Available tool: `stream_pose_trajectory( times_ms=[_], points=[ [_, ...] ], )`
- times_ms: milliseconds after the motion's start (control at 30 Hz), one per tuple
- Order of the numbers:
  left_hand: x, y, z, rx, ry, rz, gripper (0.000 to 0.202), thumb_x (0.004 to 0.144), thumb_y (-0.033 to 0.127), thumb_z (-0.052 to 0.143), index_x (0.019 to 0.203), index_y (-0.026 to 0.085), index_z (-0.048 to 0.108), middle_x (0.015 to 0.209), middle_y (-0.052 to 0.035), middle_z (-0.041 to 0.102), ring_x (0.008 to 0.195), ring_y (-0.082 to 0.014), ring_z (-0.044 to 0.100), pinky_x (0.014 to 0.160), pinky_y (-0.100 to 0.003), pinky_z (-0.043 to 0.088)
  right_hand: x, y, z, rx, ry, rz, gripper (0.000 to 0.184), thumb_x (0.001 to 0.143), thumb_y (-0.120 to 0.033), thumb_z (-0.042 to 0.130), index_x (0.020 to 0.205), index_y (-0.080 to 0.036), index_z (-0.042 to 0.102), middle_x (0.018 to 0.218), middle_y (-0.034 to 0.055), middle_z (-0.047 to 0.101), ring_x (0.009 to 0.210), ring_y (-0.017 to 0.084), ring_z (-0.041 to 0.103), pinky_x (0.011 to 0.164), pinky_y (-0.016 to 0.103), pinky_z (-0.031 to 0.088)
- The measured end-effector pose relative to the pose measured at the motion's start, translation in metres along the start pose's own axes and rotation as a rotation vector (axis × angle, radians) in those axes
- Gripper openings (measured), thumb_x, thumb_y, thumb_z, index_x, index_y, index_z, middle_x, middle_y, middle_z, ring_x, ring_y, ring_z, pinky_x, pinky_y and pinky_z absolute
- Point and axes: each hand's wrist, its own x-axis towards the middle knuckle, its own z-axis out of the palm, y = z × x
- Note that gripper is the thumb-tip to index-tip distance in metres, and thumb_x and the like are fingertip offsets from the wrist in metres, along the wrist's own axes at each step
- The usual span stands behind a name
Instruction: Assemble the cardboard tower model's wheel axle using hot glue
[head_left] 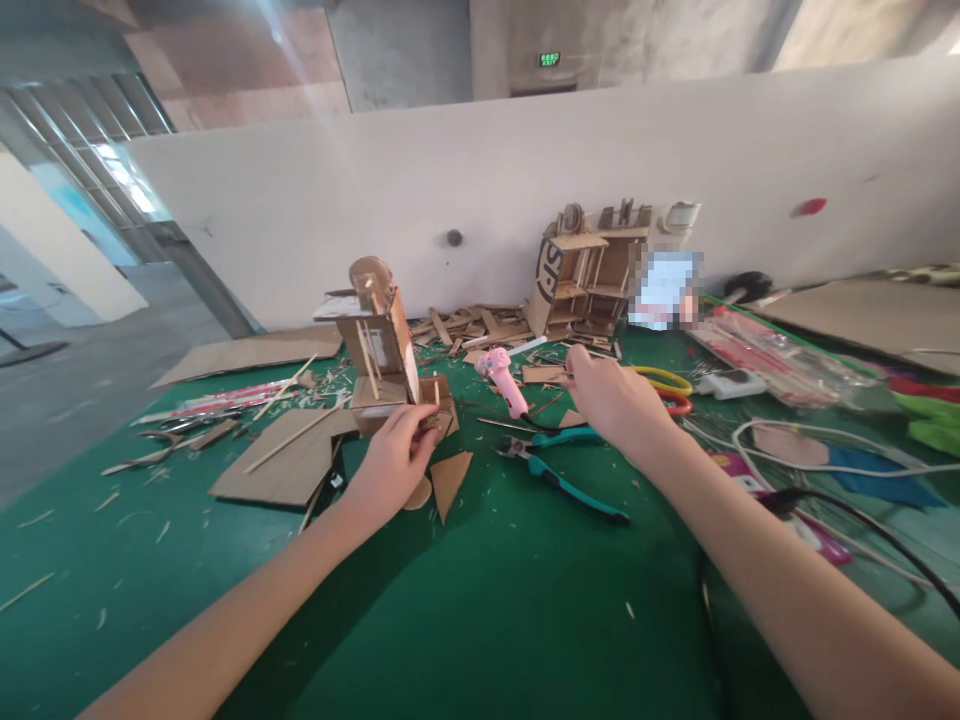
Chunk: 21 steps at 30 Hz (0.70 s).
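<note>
Green table (480, 620): far edge runs along white partition (337, 230), L edge drops to floor. Most room to move = near centre, btwn forearms, w/ a few slivers on it. R side tighter: white cable (810, 425), plastic-wrapped sticks (780, 355).

Hands well apart. L hand (401, 445): thumb & fingers nearly together at foot of cardboard tower (401, 345), by its small box section (450, 418); can't tell if gripping anything. Tower stands upright, L of centre. Triangular cardboard pc (451, 485) lies just R of L hand.

R hand (607, 395): fingers curled, tips nr cardboard strip (544, 374); can't tell if holding it. Pink glue gun (506, 385) & teal-handled cutters (538, 464) lie btwn hands, cutters' jaws pointing L.

Pose: L forearm in from lower L, back of hand up; R forearm in from lower R, reaching a bit farther fwd, fingers dipped.
</note>
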Motion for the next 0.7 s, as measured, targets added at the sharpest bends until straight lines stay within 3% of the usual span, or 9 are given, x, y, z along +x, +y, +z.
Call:
stream_pose_trajectory(
  times_ms=[133, 200, 300, 400, 500, 567, 700],
  points=[
    [0.002, 0.018, 0.008, 0.100, 0.018, 0.005, 0.024, 0.092, 0.019, 0.043, 0.114, 0.019, 0.053, 0.112, -0.0097, 0.058, 0.097, -0.0212, 0.063, 0.084, -0.038, 0.055, -0.013, -0.008, -0.001, 0.154, -0.085, -0.234, 0.016, 0.087, -0.018, 0.050, 0.091, -0.019, 0.066, 0.091, 0.0082, 0.069, 0.086, 0.022, 0.065, 0.071, 0.028, 0.043],
    [0.003, 0.027, 0.011, 0.116, 0.022, 0.017, 0.024, 0.092, 0.018, 0.043, 0.113, 0.020, 0.053, 0.111, -0.0093, 0.059, 0.098, -0.0218, 0.062, 0.084, -0.038, 0.054, -0.020, -0.015, 0.002, 0.305, -0.068, -0.365, 0.021, 0.087, -0.018, 0.050, 0.094, -0.022, 0.070, 0.091, 0.0043, 0.071, 0.086, 0.019, 0.064, 0.073, 0.025, 0.042],
    [0.005, 0.037, 0.013, 0.144, 0.033, 0.012, 0.023, 0.091, 0.016, 0.043, 0.111, 0.020, 0.053, 0.107, -0.0093, 0.059, 0.092, -0.0217, 0.063, 0.079, -0.036, 0.055, -0.027, -0.026, 0.010, 0.388, -0.018, -0.443, 0.025, 0.088, -0.015, 0.047, 0.094, -0.021, 0.071, 0.094, 0.0041, 0.071, 0.084, 0.017, 0.064, 0.073, 0.023, 0.041],
    [0.007, 0.045, 0.014, 0.228, -0.013, -0.005, 0.021, 0.090, 0.014, 0.041, 0.108, 0.019, 0.052, 0.104, -0.0098, 0.059, 0.086, -0.0223, 0.064, 0.073, -0.037, 0.054, -0.026, -0.030, 0.019, 0.426, 0.054, -0.400, 0.022, 0.091, -0.023, 0.046, 0.090, -0.020, 0.068, 0.081, 0.0035, 0.070, 0.071, 0.015, 0.061, 0.062, 0.022, 0.038],
    [0.007, 0.049, 0.014, 0.306, -0.057, -0.027, 0.018, 0.092, 0.016, 0.040, 0.106, 0.018, 0.051, 0.103, -0.0107, 0.058, 0.081, -0.0237, 0.065, 0.071, -0.038, 0.053, -0.021, -0.026, 0.028, 0.457, 0.161, -0.280, 0.035, 0.093, -0.038, 0.043, 0.072, -0.019, 0.062, 0.062, 0.0017, 0.061, 0.056, 0.014, 0.053, 0.052, 0.024, 0.030],
    [0.004, 0.048, 0.015, 0.312, -0.059, -0.017, 0.020, 0.092, 0.018, 0.040, 0.110, 0.018, 0.049, 0.108, -0.0118, 0.057, 0.085, -0.0247, 0.066, 0.072, -0.038, 0.053, -0.018, -0.022, 0.034, 0.498, 0.212, -0.243, 0.034, 0.093, -0.037, 0.044, 0.067, -0.019, 0.058, 0.060, 0.0009, 0.059, 0.054, 0.014, 0.051, 0.052, 0.025, 0.030],
    [-0.001, 0.041, 0.016, 0.278, -0.035, 0.025, 0.028, 0.092, 0.019, 0.044, 0.120, 0.021, 0.045, 0.118, -0.0125, 0.056, 0.092, -0.0246, 0.066, 0.076, -0.037, 0.054, -0.012, -0.015, 0.047, 0.697, 0.193, -0.244, 0.011, 0.087, -0.025, 0.049, 0.083, -0.019, 0.058, 0.070, 0.0004, 0.064, 0.064, 0.015, 0.058, 0.059, 0.024, 0.039]
  ],
)
